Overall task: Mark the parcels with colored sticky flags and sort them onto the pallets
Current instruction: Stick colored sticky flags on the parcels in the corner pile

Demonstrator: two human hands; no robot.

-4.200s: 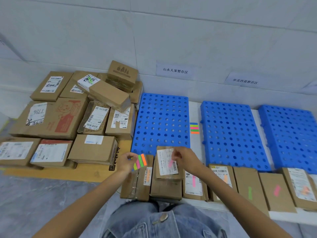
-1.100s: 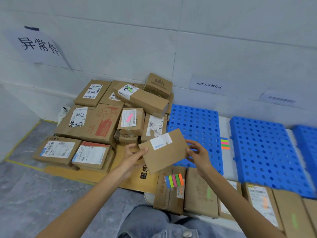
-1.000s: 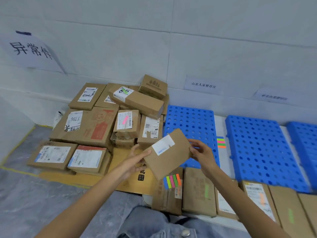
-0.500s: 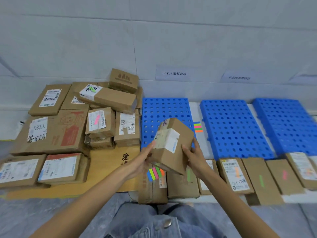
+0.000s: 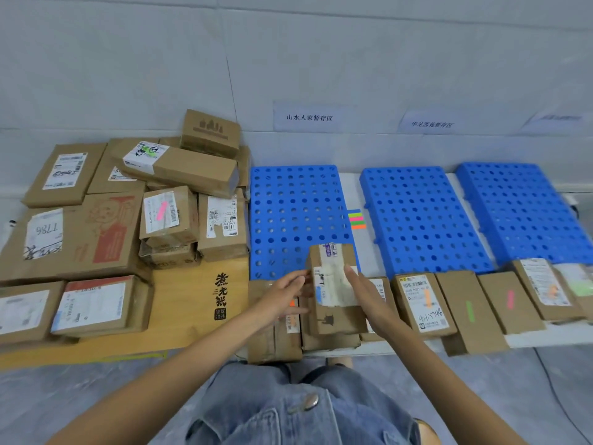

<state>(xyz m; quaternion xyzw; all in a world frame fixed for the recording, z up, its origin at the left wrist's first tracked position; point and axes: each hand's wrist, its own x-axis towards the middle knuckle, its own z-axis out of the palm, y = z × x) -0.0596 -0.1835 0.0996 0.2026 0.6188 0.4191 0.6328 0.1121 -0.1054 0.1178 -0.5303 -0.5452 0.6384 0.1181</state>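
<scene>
A small brown parcel [image 5: 333, 284] with a white label lies lengthwise over the front row of parcels, at the near edge of the left blue pallet [image 5: 295, 207]. My left hand [image 5: 282, 295] holds its left side and my right hand [image 5: 365, 293] holds its right side, fingers lying along the label. A pad of colored sticky flags [image 5: 356, 219] sits between the left pallet and the middle pallet [image 5: 417, 216]. An orange bit of a second flag strip [image 5: 292, 303] peeks out under my left hand. A third pallet [image 5: 526, 210] is at the right.
A pile of unsorted parcels [image 5: 173, 168] fills the left side on yellow cardboard [image 5: 192, 303]. Flagged parcels line the front edge: one with an orange flag [image 5: 423, 303], one green [image 5: 470, 311], one pink [image 5: 510, 298]. Paper signs [image 5: 308, 117] hang on the wall.
I picked the parcel from the left pile, turned it in both hands and lowered it onto the front row. My view swung back right toward the pallets.
</scene>
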